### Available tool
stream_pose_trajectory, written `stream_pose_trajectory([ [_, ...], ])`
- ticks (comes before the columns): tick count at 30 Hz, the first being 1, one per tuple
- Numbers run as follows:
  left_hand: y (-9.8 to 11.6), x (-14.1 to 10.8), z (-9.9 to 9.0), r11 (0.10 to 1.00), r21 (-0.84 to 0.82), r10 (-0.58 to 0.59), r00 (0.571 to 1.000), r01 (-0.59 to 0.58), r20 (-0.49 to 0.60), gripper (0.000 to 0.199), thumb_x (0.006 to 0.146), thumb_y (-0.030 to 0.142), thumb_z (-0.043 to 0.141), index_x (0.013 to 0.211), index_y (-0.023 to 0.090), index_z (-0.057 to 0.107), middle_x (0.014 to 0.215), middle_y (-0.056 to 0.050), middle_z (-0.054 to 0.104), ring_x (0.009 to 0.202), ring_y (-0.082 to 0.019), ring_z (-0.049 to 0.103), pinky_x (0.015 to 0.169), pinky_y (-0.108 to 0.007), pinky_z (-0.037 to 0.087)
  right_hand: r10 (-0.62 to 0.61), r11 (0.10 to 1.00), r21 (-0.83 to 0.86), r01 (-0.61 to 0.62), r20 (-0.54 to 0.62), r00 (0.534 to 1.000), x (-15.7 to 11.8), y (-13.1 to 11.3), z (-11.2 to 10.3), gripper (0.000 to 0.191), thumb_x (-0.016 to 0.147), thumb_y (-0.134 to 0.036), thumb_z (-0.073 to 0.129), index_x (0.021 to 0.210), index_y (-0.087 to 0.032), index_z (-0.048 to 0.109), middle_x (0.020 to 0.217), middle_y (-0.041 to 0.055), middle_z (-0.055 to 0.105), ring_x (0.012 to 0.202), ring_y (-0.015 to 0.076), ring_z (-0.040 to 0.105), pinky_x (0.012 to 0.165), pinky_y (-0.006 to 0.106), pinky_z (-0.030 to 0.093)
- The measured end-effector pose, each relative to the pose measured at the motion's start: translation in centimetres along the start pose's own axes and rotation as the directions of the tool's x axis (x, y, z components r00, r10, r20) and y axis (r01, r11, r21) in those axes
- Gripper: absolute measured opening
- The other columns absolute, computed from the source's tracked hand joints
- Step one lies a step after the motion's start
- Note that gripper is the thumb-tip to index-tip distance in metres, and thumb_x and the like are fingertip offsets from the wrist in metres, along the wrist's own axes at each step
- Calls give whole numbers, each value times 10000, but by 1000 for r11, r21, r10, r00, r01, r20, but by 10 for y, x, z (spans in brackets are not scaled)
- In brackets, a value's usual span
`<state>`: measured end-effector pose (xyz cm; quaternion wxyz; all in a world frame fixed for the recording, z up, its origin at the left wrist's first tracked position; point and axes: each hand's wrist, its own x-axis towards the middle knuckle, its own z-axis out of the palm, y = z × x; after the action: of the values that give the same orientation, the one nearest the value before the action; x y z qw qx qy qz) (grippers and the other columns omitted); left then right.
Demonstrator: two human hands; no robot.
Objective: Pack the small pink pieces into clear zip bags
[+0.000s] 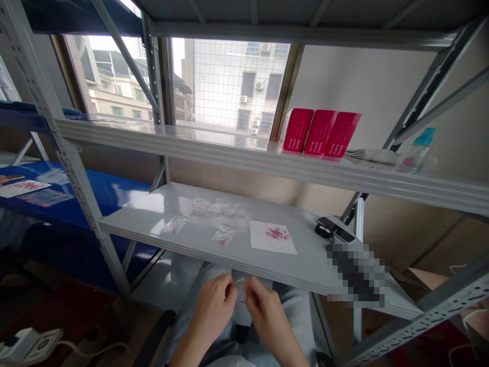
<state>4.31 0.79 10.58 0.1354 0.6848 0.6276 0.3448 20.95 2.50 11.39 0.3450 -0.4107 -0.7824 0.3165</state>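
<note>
Below the shelf's front edge, over my lap, my left hand [217, 300] and my right hand [263, 303] pinch a small clear plastic bag [240, 291] between them. Something small and red shows at the bag's lower end. On the grey shelf [214, 260] ahead, two clear bags with red strips, a left one [176, 224] and a middle one [224, 234], each hold small red pieces. Behind them lies a row of several clear bags [216, 207]. Right of the middle bag, a white sheet [263, 243] carries a scatter of small red pieces [277, 234].
At the shelf's right are a phone-like dark object [344, 232], a black coil [324, 231] and a pixelated dark area. Three red boxes [321, 132] and a spray bottle [418, 150] stand on the upper shelf. Metal posts frame the shelf; another person's fingers show far left.
</note>
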Motion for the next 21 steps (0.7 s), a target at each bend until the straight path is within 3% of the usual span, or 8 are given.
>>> stream_pose_trajectory([
  [3,8,-4,-4,999,-28,42,999,-41,30,254,900,92,433,705,224,528,690,-11,634,677,-183,629,618,-293,387,-55,989,-133,71,116,992,-3,-11,-14,261,889,-117,432,825,-224,661,805,17,675,741,164,639,692,239,407],
  [9,25,-13,10,986,73,156,979,-148,-130,246,939,126,451,731,221,541,735,-34,613,680,-189,595,612,-300,353,115,982,-157,-104,66,991,-3,-2,-4,360,990,-265,394,737,-223,648,677,15,692,613,162,621,577,241,357],
  [13,28,-19,20,981,-141,107,978,-133,-178,282,975,224,473,714,222,579,720,-38,628,668,-181,590,619,-282,361,165,980,-113,-161,23,986,-6,11,8,324,914,-194,441,741,-206,714,730,53,746,691,198,685,614,256,394],
  [15,25,-24,18,942,-335,-11,997,-15,-75,367,992,350,493,668,215,603,642,-29,615,612,-171,570,589,-271,354,195,980,-39,-195,1,981,-7,15,6,302,887,-209,468,873,-197,770,784,63,761,736,211,695,653,265,430],
  [16,23,-28,16,901,-428,-62,997,74,41,437,993,424,492,634,209,618,579,-20,591,569,-165,549,568,-267,347,215,977,9,-215,-13,976,-7,16,3,309,877,-229,486,961,-191,780,796,62,761,734,210,688,661,269,443],
  [19,20,-40,14,709,-615,-67,901,346,429,569,962,584,490,605,194,700,531,-22,606,509,-149,513,535,-259,349,297,939,182,-292,2,955,-5,18,-7,409,850,-299,536,1174,-156,740,673,25,696,588,178,602,571,263,432],
  [20,20,-42,17,619,-677,-34,875,398,482,540,937,603,529,655,193,740,606,-37,666,551,-153,545,553,-253,378,322,914,248,-320,34,946,-4,18,-8,438,854,-329,542,1207,-144,723,595,-1,641,519,161,549,520,255,406],
  [21,22,-43,22,499,-756,-19,878,423,479,483,903,606,591,721,195,769,713,-52,721,617,-162,585,588,-250,417,336,886,315,-341,71,939,-3,18,-8,459,860,-356,547,1230,-138,709,541,-24,588,473,147,502,485,248,383],
])
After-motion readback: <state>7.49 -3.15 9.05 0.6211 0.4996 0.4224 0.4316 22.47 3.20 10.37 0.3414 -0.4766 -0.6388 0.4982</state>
